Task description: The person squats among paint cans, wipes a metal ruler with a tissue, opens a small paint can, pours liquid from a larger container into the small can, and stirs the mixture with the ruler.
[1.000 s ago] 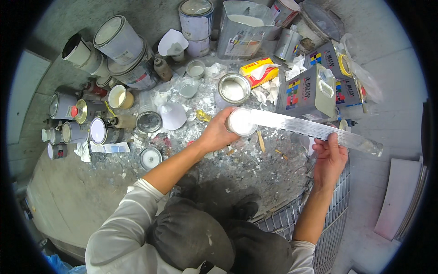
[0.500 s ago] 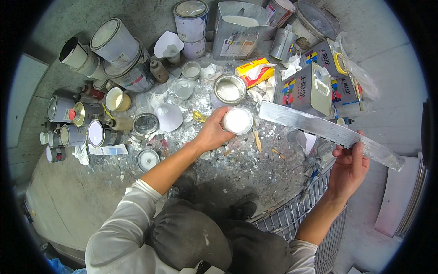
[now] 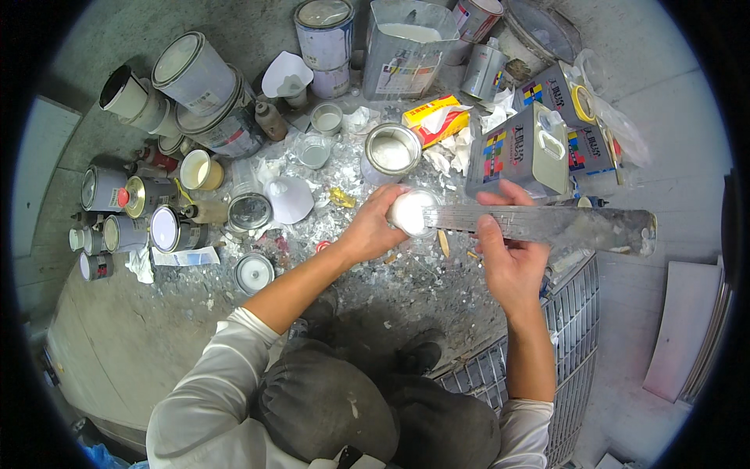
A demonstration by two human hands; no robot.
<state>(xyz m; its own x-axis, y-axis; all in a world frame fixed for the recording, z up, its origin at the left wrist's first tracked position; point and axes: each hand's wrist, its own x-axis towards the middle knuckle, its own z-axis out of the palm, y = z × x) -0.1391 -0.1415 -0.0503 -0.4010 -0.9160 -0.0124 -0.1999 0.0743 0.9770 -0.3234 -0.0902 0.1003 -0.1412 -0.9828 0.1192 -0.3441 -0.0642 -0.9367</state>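
1. Head view, left hand: the left hand [image 3: 373, 227] is wrapped around a small clear cup [image 3: 412, 212] holding white paint, fingers curled about its side, held above the paint-spattered floor [image 3: 375, 289].
2. Head view, right hand: the right hand [image 3: 509, 254] is closed on a long metal ruler [image 3: 547, 224] smeared with white paint, thumb on top and fingers underneath. The ruler lies nearly level, its left end touching the cup's rim, its right end reaching well out to the person's right.
3. Just beyond the cup stands an open tin [image 3: 391, 151] with white paint inside, and beside that a yellow-and-red tissue box [image 3: 434, 119] with crumpled tissues around it.
4. Behind the ruler sit two rectangular grey cans [image 3: 519, 148] with coloured squares on their sides.
5. To the left of the cup lies a white paper cone [image 3: 291, 198] on the floor, next to a round lid [image 3: 249, 211].
6. Farther left, a cluster of small tins [image 3: 148, 211] lies on its side; larger white-lidded paint cans [image 3: 195, 74] stand at the far edge.
7. A metal grille [image 3: 547, 367] lies beneath the right forearm.
8. The person crouches, dark trousers [image 3: 328, 406] at the lower edge.
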